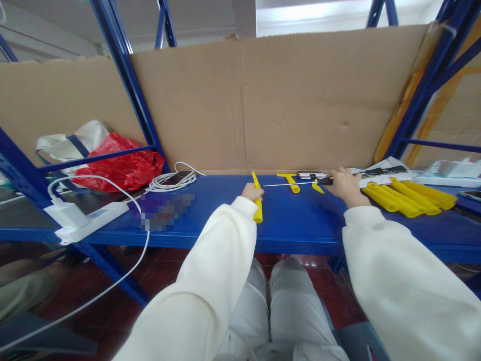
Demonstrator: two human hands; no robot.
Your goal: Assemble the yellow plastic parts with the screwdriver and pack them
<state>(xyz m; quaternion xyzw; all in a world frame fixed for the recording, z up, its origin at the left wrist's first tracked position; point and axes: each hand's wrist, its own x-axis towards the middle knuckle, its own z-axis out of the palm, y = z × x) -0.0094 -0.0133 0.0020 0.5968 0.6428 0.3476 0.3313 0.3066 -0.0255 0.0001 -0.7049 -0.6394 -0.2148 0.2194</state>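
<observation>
My left hand [252, 191] is closed around a yellow T-shaped plastic tool [257, 214]. Its tubular handle points toward me over the blue shelf [300, 215]. In my right hand [344, 184] is a screwdriver [325, 181] with a black handle, its long thin shaft pointing left. The screwdriver's tip meets or nearly meets the yellow tool beside my left fingers; I cannot tell which. Behind the shaft lies a second yellow T-shaped tool [292, 185]. A small yellow piece [317, 187] rests just left of my right hand.
Several yellow tubes [409, 198] lie at the right beside white-and-black packaging [391, 170]. A coiled white cable [171, 181], a power strip [92, 220] and a red plastic bag [120, 163] are at the left. A cardboard panel [300, 100] backs the shelf.
</observation>
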